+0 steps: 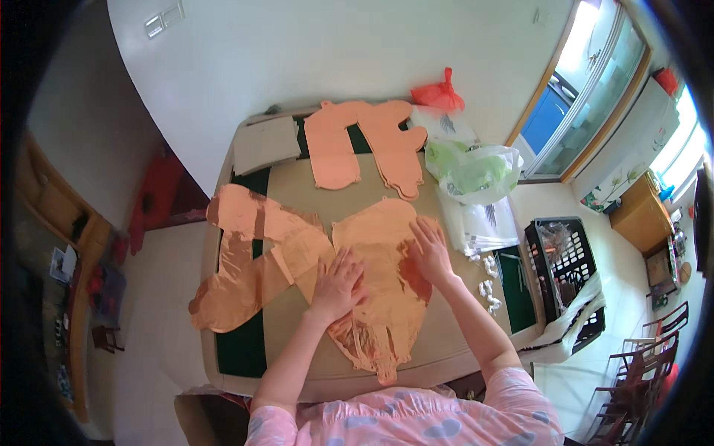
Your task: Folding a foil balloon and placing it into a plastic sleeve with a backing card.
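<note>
Both grips lie open and palm down, fingers spread and closed on nothing: the left grip [337,286] and the right grip [429,253] rest on a flat rose-gold foil balloon [375,241]. It lies directly beneath them on the surface [242,346], its narrow tail running from below the left grip toward the pink patterned shirt [401,416].

The likeliest trouble is creasing. The film is already rumpled just nearer the body than the left grip, and uneven pressure from the palms could set those folds or trap air. Pushing the two grips toward each other might buckle the smooth stretch between them. A second crumpled foil sheet [230,293], left of the left grip, meets this one close to that wrist; a sideways sweep could drag both together. The narrow tail reaches the near edge of the surface, so a leaning torso might snag it. Right of the right grip, twisted white scraps [489,293] lie near that forearm, and an outward swing of the elbow could scatter them.
</note>
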The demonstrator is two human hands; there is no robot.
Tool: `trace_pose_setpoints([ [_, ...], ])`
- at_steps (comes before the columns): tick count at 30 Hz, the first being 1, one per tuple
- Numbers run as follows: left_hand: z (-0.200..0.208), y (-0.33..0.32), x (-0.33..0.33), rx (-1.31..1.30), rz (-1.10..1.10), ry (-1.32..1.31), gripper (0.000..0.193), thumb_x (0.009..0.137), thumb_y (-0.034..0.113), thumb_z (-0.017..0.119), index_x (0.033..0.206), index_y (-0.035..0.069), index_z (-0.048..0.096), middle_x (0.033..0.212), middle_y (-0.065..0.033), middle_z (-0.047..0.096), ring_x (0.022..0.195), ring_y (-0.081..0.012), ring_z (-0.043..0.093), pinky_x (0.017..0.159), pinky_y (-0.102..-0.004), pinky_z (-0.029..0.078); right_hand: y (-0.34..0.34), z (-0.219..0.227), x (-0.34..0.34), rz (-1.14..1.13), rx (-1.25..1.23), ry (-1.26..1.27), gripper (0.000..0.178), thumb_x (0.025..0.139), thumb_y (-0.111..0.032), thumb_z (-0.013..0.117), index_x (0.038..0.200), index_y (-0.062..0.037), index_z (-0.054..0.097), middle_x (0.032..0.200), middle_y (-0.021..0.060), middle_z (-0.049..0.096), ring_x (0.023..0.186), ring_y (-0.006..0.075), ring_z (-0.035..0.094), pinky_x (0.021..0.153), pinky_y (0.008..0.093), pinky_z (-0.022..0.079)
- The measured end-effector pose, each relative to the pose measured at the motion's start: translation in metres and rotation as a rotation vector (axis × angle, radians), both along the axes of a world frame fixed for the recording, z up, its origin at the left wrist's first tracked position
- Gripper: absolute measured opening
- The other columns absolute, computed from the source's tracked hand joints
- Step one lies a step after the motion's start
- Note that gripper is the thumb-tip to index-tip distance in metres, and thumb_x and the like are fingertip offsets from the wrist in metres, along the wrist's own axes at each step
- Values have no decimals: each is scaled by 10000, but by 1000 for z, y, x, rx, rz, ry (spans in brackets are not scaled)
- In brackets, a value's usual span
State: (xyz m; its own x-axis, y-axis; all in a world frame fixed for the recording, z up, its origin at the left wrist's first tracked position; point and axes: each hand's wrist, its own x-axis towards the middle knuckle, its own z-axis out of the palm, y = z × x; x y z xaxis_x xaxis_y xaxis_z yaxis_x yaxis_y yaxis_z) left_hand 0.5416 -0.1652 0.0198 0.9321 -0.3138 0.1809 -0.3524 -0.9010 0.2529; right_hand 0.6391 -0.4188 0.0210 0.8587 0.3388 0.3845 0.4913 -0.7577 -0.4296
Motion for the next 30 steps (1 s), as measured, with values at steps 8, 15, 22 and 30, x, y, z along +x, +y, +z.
trace_pose_setpoints([
  [8, 6, 48, 116, -6, 36, -172, 522, 907, 308, 548, 1380, 117, 439, 1490, -132, 356, 1403, -278, 297, 1131, -527, 228, 91, 24, 91, 229, -204, -17, 435, 909, -204, 536, 1328, -91, 496, 1419, 137, 450, 1293, 329, 428, 1095, 483, 299],
  [15, -48, 76, 221, 32, 85, -240, 356, 886, 184, 525, 1194, 9, 559, 1318, -127, 530, 1278, -277, 458, 1024, -416, 415, 153, -35, 176, 360, -184, -128, 426, 875, -100, 481, 1297, -66, 520, 1398, 108, 485, 1308, 271, 434, 1097, 468, 301],
  [22, -34, 77, 265, 113, 190, -75, 111, 831, 103, 608, 906, 22, 610, 922, -113, 609, 938, -295, 599, 784, -384, 511, 157, -43, 198, 388, -85, -35, 400, 868, -111, 492, 1263, -77, 539, 1324, 122, 535, 1253, 270, 485, 1088, 499, 321],
  [30, -12, 73, 276, -484, 216, -137, 103, 789, 52, 660, 818, 24, 565, 874, -155, 597, 795, -355, 591, 702, -430, 489, 163, -36, 213, 277, 132, -32, 211, 872, -145, 545, 1034, -55, 645, 995, 151, 669, 961, 345, 615, 972, 483, 420],
])
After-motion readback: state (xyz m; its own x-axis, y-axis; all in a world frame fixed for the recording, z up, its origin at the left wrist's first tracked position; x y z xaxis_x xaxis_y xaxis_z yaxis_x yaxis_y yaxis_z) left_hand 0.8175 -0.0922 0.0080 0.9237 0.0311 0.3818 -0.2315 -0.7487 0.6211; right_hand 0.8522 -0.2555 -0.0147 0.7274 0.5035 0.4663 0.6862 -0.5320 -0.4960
